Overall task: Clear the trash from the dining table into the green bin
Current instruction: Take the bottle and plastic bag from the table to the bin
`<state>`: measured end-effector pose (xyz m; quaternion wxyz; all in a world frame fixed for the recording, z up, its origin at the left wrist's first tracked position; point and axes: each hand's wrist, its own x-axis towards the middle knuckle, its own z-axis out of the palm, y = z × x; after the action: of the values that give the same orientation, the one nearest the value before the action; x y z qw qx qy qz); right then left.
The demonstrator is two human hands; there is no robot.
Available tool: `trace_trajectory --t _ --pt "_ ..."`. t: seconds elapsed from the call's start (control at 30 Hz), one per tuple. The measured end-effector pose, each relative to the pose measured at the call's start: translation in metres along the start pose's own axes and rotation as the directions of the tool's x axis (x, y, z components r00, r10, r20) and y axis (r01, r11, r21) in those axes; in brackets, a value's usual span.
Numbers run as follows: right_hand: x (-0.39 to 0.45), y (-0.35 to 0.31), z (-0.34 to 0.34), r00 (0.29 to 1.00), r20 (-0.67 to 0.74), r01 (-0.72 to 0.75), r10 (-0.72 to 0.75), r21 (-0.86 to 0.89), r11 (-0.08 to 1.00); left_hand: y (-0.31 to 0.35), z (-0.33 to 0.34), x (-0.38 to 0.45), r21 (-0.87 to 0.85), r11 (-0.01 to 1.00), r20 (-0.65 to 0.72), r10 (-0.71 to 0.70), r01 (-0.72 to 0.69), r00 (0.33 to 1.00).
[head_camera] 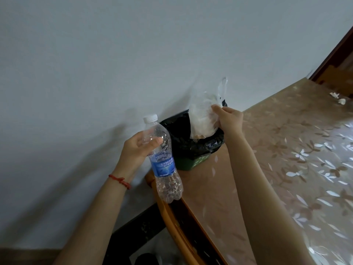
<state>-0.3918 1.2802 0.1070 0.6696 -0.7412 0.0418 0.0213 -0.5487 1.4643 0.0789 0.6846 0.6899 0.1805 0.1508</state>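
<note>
Plastic bag (203, 115) pinched in my right hand (228, 119) hangs over the green bin (198, 161) for dropping, while my left hand (136, 150) grips the bottle (162, 161), waiting its turn.

Bare forearms; a red braided cord bracelet (120, 181) circles the left wrist.

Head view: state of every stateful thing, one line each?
Left hand: grips the bottle.
Bottle: capped, looks empty, held upright beside the bin.
Right hand: pinches the plastic bag.
Plastic bag: crumpled, partly inside the bin mouth, not let go.
Bin: open, black liner fitted, standing on the table corner.
Paper scraps: lying on the table, not yet cleared.
</note>
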Motion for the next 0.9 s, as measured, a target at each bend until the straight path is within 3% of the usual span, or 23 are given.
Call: trace_trajectory --t 0.27,0.5,0.9 --pt "0.0 0.013 -0.003 0.996 0.085 0.026 -0.015 -0.131 0.991 0.003 0.002 0.001 -0.027 1.0 0.017 -0.015 0.015 1.0" --pt "-0.024 0.024 -0.029 0.998 0.044 0.039 -0.035 -0.1 0.994 0.021 0.015 0.012 -0.107 0.994 -0.005 -0.025 0.024 1.0" --pt "-0.051 0.038 -0.081 0.995 -0.094 0.044 -0.043 0.017 0.999 0.053 0.068 0.066 -0.316 0.948 -0.217 -0.045 -0.026 0.975"
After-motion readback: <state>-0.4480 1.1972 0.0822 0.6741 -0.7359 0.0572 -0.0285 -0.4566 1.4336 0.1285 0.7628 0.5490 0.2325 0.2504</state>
